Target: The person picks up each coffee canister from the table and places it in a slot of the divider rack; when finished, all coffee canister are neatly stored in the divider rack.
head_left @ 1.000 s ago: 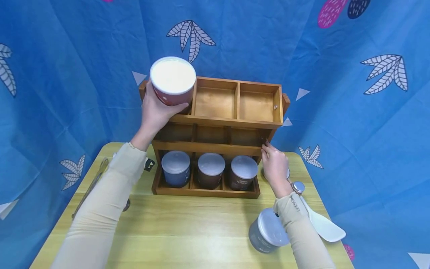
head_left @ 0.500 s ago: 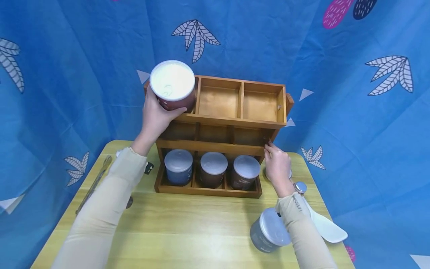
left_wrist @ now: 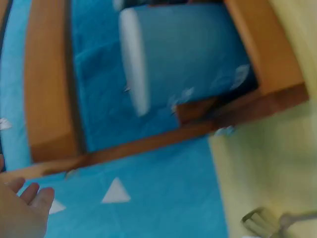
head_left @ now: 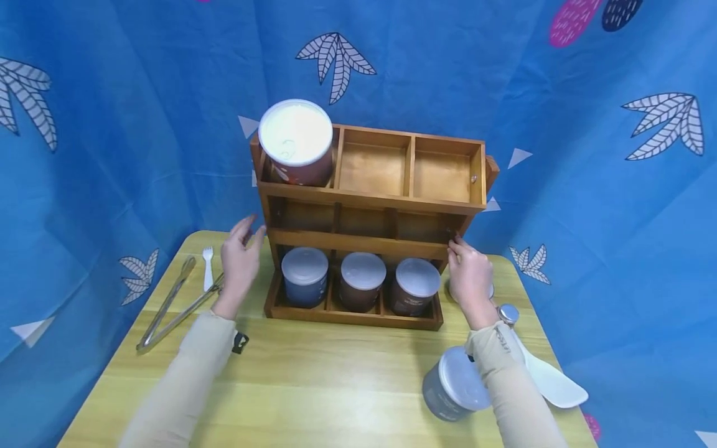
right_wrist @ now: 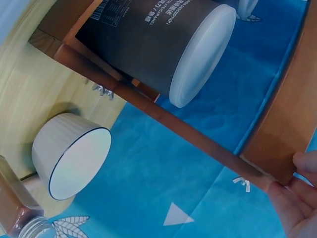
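Note:
A three-tier wooden shelf (head_left: 347, 239) stands at the back of the table. My right hand (head_left: 470, 277) grips its right side at the middle tier; in the right wrist view, thumb and fingers (right_wrist: 285, 198) close around the wood's corner. A reddish-brown canister (head_left: 305, 173) with a white lid sits upright in the top left compartment. My left hand (head_left: 241, 264) is beside the shelf's left side, fingers loosely bent, holding nothing. On the bottom tier are a blue canister (head_left: 305, 286), a brown canister (head_left: 361, 295) and a dark canister (head_left: 414, 295).
At the left lie metal tongs (head_left: 162, 317) and a white fork (head_left: 208, 267). Near my right forearm are a grey canister (head_left: 448, 392), a white spatula (head_left: 560, 386) and a silver-capped bottle (head_left: 508, 313). A white cup (right_wrist: 64, 153) stands right of the shelf. Blue cloth (head_left: 168, 124) hangs behind.
My left hand has let go of the reddish-brown canister and moved down to the shelf's left side. The canister stays in the top left compartment. My right hand keeps its grip on the shelf.

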`<state>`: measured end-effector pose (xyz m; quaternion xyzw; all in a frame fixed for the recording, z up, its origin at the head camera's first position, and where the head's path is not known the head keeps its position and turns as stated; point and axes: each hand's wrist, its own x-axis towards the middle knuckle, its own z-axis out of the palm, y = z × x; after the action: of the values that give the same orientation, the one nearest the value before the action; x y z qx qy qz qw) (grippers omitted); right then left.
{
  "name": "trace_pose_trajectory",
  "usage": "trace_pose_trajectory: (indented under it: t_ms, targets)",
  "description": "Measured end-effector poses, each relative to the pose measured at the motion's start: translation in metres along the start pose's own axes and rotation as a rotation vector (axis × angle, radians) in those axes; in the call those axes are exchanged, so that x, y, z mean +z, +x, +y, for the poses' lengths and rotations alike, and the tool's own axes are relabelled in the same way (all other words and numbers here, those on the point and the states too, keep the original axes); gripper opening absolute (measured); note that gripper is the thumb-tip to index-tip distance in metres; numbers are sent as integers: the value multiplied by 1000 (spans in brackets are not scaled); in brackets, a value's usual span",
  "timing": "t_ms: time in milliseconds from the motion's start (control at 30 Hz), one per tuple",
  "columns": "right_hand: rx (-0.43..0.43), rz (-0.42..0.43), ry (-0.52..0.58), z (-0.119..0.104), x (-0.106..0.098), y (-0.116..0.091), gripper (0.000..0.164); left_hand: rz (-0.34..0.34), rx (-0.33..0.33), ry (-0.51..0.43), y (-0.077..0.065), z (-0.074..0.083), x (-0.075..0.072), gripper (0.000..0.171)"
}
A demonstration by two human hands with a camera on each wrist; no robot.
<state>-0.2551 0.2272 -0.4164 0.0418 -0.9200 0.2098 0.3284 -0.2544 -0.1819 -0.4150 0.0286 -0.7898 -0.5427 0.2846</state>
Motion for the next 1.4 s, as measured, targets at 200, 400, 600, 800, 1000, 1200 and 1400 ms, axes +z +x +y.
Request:
trace_pose_trajectory:
  t_ms: [200, 400, 600, 800, 1000, 1200, 1400]
  targets:
    - [33, -161, -7, 2, -11, -8, 35, 1, -78, -49, -9, -13, 21, 33]
    - [118, -275, 105, 7, -62, -41, 62, 68, -63, 1, -11, -13, 24, 28]
    - [375, -468, 206, 34, -125, -116, 91, 65, -13, 22, -4, -10, 27, 27]
    - [550, -624, 451, 61, -111, -200, 110, 93, -7, 27, 0, -11, 23, 26]
    - [595, -582, 623, 60, -70, -234, 108, 92, 10, 45, 0, -14, 21, 26]
    - [596, -458, 642, 56, -51, -243, 105, 51, 27, 23, -2, -16, 23, 27]
    - [608, -328, 697, 54, -34, -249, 107, 46, 5, 31, -2, -17, 24, 28]
